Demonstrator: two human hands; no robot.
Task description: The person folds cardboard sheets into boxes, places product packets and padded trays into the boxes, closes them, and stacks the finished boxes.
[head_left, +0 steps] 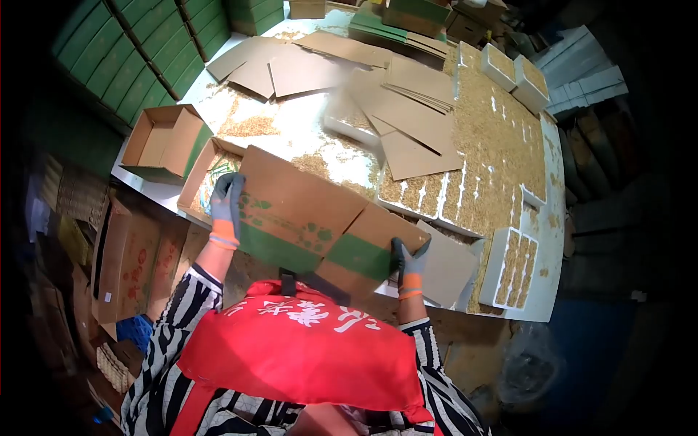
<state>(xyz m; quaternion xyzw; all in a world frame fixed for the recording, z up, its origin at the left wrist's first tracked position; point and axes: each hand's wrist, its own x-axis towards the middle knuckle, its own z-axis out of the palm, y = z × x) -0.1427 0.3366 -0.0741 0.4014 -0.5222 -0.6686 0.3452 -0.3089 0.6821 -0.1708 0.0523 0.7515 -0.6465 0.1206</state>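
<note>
A flattened cardboard box [298, 192], brown with a green band and green printed marks, is held tilted in front of my body at the table's near edge. My left hand [227, 196], in a grey glove with an orange cuff, grips its left end. At the right end my right hand [409, 260], gloved the same way, is closed on the cardboard. Just behind my left hand stands an open box [190, 182] with thin coloured items inside, too small to name. A second open box [161, 142] sits beside it, farther left.
Loose cardboard sheets [407, 109] lie across the white table [549, 291]. White trays [502, 265] filled with small tan pieces cover the right side, and similar pieces are scattered about. Green boxes [123, 58] are stacked at the back left. Brown cartons [131, 265] stand left of me.
</note>
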